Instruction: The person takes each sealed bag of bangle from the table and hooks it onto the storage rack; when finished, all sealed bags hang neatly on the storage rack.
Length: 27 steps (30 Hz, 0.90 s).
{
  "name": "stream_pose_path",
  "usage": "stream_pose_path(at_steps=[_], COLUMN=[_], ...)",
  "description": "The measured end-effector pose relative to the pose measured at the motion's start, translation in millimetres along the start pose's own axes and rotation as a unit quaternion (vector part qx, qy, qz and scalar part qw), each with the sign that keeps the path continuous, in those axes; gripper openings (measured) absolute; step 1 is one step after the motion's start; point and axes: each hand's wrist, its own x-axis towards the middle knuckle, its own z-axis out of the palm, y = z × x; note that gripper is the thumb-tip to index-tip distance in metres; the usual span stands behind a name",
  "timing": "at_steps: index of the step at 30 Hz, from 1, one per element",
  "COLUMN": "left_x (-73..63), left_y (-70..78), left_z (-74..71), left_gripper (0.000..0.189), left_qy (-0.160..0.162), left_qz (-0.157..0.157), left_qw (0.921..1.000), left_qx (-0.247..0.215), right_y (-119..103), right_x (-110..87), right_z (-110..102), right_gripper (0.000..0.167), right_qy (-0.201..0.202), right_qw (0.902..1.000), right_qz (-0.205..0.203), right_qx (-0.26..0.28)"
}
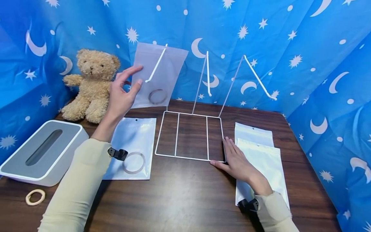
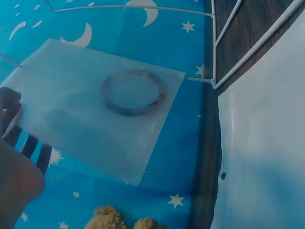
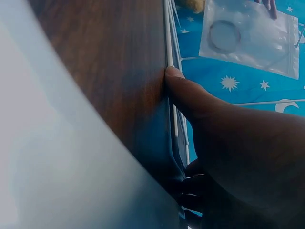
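Note:
A white wire rack (image 1: pixel 177 135) with three prongs stands on the table. From its left prong hangs a frosted zip bag (image 1: pixel 145 93) with a ring-shaped bangle (image 1: pixel 157 96) inside, also seen in the left wrist view as a bag (image 2: pixel 71 95). My left hand (image 1: pixel 123 91) is at the bag's left edge, index finger and thumb spread apart at it. My right hand (image 1: pixel 238 162) rests on the rack's front right corner, thumb along the front bar and fingers at the side bar. The middle prong (image 1: pixel 208 74) and right prong (image 1: pixel 259 77) carry nothing.
Another bag (image 1: pixel 127 135) with a bangle lies left of the rack; white bags (image 1: pixel 262 161) overlap on the right. A teddy bear (image 1: pixel 92 80), a grey-topped tissue box (image 1: pixel 43 151) and a wooden ring (image 1: pixel 35 197) are at the left. A starry blue curtain (image 1: pixel 174 25) hangs behind.

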Motion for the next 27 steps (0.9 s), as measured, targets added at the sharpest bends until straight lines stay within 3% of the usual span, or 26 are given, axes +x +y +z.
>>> stream_pose_path(at_steps=[3, 5, 7, 8, 9, 10, 12, 14, 15, 16, 17, 18, 20, 27], left_x=[-7.1, -17.1, -30.9, -38.4, -46.3, -53.7, -68.0, -78.7, -83.0, -86.8, -89.7, -92.0, -95.1, -100.3], left_y=[-7.0, -13.3, -18.8, -20.8, -22.3, -23.2, -24.9, -27.3, -28.7, -29.8, -30.9, -32.1, -33.0, -34.6], left_z=[-9.3, -19.1, -30.2, -35.5, -40.4, -44.5, -49.1, -47.0, -44.3, -41.2, -38.0, -35.3, -31.3, -31.2], left_gripper=[0.027, 0.024, 0.025, 0.027, 0.031, 0.036, 0.057, 0.081, 0.091, 0.098, 0.104, 0.107, 0.107, 0.102], left_qy=[-0.009, -0.010, -0.032, -0.056, -0.091, -0.133, -0.224, -0.294, -0.315, -0.326, -0.329, -0.329, -0.322, -0.302], left_qz=[-0.020, -0.063, -0.135, -0.177, -0.216, -0.255, -0.318, -0.352, -0.363, -0.372, -0.374, -0.375, -0.371, -0.365], left_qw=[0.9996, 0.9967, 0.9852, 0.9735, 0.9565, 0.9332, 0.8734, 0.8152, 0.7923, 0.7753, 0.7658, 0.7607, 0.7604, 0.7789], left_qx=[0.016, 0.050, 0.100, 0.133, 0.174, 0.216, 0.292, 0.354, 0.377, 0.393, 0.406, 0.415, 0.424, 0.411], right_y=[0, 0, -1, -1, -1, -2, -1, 0, 1, 2, 2, 2, 2, -1], right_x=[0.2, 0.5, 0.6, 0.5, 0.6, 0.6, 0.7, 0.0, -0.4, -0.9, -1.2, -1.5, -1.8, -0.2], right_z=[0, 0, -1, -1, -2, -2, -1, -1, -1, -1, -1, -1, -1, -1], right_gripper=[0.106, 0.107, 0.107, 0.107, 0.107, 0.107, 0.107, 0.106, 0.106, 0.106, 0.105, 0.105, 0.105, 0.104], right_qy=[-0.002, -0.003, -0.004, -0.004, -0.004, -0.004, -0.006, -0.004, -0.004, -0.003, -0.001, 0.000, 0.001, 0.001], right_qw=[1.0000, 1.0000, 1.0000, 1.0000, 1.0000, 1.0000, 1.0000, 1.0000, 1.0000, 1.0000, 1.0000, 1.0000, 1.0000, 1.0000], right_qz=[0.003, 0.005, 0.006, 0.006, 0.007, 0.007, 0.007, 0.008, 0.009, 0.009, 0.008, 0.008, 0.004, 0.001], right_qx=[0.005, 0.006, 0.006, 0.006, 0.005, 0.005, 0.003, 0.000, 0.000, 0.000, -0.001, 0.000, 0.002, -0.002])
